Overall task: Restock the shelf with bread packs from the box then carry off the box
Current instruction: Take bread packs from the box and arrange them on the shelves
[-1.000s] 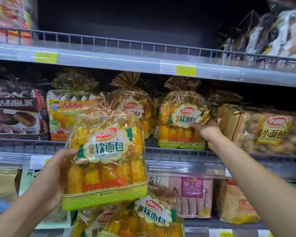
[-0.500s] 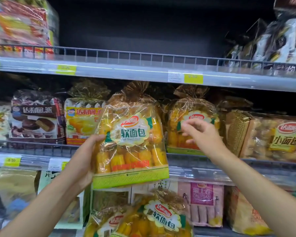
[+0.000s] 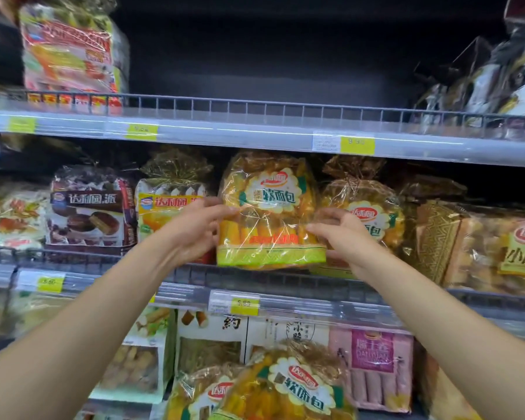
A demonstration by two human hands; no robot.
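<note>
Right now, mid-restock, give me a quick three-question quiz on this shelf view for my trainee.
1. True or false: the left hand hangs free, clear of the bread pack.
2. Multiple choice: the bread pack is at which level? A) top shelf B) middle shelf C) bottom shelf
3. Short answer: which hand is nearer the matching pack beside it?

Key
1. False: it grips the bread pack's left side.
2. B
3. The right hand.
</note>
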